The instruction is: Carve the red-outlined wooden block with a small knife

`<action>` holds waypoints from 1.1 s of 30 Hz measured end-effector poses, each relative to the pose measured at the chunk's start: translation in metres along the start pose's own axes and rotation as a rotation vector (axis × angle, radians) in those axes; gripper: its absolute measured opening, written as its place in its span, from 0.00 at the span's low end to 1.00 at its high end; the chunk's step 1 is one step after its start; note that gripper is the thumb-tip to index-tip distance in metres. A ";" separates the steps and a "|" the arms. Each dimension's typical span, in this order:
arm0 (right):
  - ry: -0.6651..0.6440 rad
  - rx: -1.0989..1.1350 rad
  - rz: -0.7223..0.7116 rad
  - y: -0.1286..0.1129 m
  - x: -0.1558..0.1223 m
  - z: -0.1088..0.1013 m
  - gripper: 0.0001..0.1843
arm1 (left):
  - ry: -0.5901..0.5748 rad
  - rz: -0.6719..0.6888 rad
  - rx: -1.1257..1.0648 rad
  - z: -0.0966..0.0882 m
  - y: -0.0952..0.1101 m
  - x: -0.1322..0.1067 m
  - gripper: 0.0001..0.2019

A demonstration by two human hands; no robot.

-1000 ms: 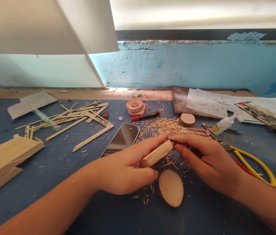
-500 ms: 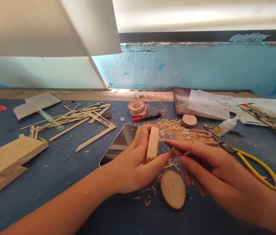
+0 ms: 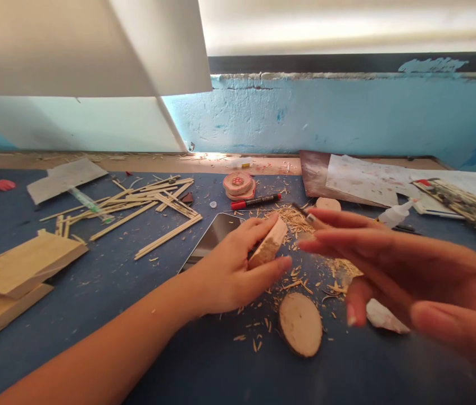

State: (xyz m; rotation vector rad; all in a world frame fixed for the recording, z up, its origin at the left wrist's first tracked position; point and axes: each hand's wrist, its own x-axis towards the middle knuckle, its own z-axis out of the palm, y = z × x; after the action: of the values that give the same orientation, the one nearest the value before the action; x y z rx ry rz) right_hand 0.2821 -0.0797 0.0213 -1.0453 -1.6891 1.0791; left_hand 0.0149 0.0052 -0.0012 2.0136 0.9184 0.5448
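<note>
My left hand (image 3: 235,264) is closed around a small pale wood piece (image 3: 270,245), held tilted above the table. My right hand (image 3: 410,275), a little blurred, is apart from that piece, to its right. Between its fingers lies a slim wood carving tool (image 3: 370,269) with a wooden handle, a metal collar and a dark, thin tip pointing away to the left; the tip's exact shape is too blurred to tell. An oval wood slice with bark edge (image 3: 300,324) lies on the table below the hands, among shavings (image 3: 294,220).
A phone (image 3: 210,239) lies partly under my left forearm. Thin sticks (image 3: 166,239) and wooden boards (image 3: 27,264) are at left. Behind are a red-and-black marker (image 3: 257,201), painted wood discs (image 3: 239,185) and a glue bottle (image 3: 395,214). A crumpled white scrap (image 3: 385,316) sits by my right hand.
My right hand has drawn back to the right and risen, with the carving tool now more visible. The wood piece in my left hand has turned from upright to tilted.
</note>
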 end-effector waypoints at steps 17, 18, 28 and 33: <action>0.177 -0.002 -0.210 -0.065 0.038 0.025 0.13 | -0.192 0.073 0.412 -0.033 0.053 -0.031 0.16; 0.156 0.092 -0.195 -0.067 0.042 0.029 0.11 | -0.238 0.083 0.383 -0.030 0.053 -0.030 0.14; 0.023 0.637 -0.015 -0.026 0.056 0.047 0.33 | -0.332 0.048 0.400 -0.008 0.061 -0.014 0.07; 0.141 0.657 -0.052 -0.028 0.057 0.047 0.34 | -0.345 0.101 0.473 -0.008 0.057 -0.010 0.12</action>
State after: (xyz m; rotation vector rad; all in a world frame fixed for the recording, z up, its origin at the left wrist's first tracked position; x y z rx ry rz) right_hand 0.2157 -0.0449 0.0477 -0.6272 -1.1152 1.3603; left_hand 0.0264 -0.0195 0.0500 2.4871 0.7834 0.0180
